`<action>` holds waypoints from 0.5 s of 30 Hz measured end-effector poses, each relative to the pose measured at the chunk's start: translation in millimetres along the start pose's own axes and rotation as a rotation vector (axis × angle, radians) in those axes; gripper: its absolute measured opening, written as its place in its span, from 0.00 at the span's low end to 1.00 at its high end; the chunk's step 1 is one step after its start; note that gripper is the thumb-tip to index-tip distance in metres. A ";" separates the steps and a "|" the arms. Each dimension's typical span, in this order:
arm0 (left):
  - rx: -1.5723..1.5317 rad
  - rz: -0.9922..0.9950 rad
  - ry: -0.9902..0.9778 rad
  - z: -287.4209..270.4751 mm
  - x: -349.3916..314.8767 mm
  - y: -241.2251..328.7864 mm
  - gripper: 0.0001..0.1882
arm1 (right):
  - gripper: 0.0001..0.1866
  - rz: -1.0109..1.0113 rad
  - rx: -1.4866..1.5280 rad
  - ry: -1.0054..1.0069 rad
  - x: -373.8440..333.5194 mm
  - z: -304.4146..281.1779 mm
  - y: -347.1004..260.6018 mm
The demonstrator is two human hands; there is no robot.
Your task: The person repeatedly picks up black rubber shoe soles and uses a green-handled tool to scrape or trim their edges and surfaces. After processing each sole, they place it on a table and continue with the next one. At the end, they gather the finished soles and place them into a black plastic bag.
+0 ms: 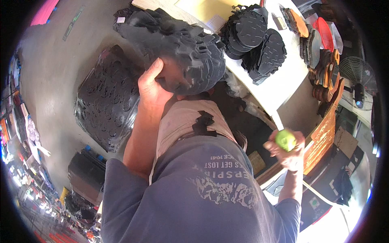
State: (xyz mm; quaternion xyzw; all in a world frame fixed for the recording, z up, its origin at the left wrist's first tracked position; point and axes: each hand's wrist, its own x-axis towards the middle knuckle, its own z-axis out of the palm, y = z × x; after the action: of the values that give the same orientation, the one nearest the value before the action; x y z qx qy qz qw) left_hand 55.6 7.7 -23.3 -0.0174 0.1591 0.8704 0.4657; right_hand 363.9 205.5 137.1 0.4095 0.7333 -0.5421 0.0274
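Observation:
My left hand (153,85) grips a thick stack of black shoe soles (182,52) in front of me, its thumb on the near side and the other fingers hidden beneath. The soles have jagged, lugged edges and are fanned slightly. Out to the right, my right hand (288,154) is closed around a tool with a round green end (285,140). A pale narrow part points from it toward the table corner; its exact kind I cannot make out. Two more piles of black soles (249,30) (268,54) lie on the white table (279,91) ahead.
On the floor to the left sits a wrapped bundle of black soles (107,97). A dark box (86,172) stands nearer. Brown and black sole pieces (323,69) line the far right, beside a red container (323,34) and a fan (356,81). A wooden panel (322,141) borders my right hand.

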 end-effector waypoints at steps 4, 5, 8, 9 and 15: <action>-0.013 0.070 -0.050 -3.4 -1.6 0.2 0.23 | 0.14 -0.145 -0.127 -0.129 -1.4 -2.1 2.4; 0.023 0.105 -0.002 -5.6 -2.2 1.4 0.22 | 0.14 -0.138 -0.192 -0.157 -1.5 -2.0 3.2; 0.116 0.188 0.134 -15.4 -2.3 6.6 0.21 | 0.15 0.093 0.036 0.022 -4.0 -6.6 1.6; 0.116 0.205 0.121 -20.1 -1.3 8.3 0.21 | 0.14 -0.067 -0.034 -0.145 -3.6 -8.0 1.2; -0.091 0.193 -0.123 -47.1 4.9 6.9 0.29 | 0.14 -0.073 0.055 -0.219 -4.4 -11.2 -1.7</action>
State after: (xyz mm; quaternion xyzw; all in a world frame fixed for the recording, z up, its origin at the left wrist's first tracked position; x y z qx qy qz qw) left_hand 41.7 -5.8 -67.0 0.0301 0.0915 0.9170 0.3871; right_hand 370.2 212.0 145.2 0.3213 0.7252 -0.6042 0.0763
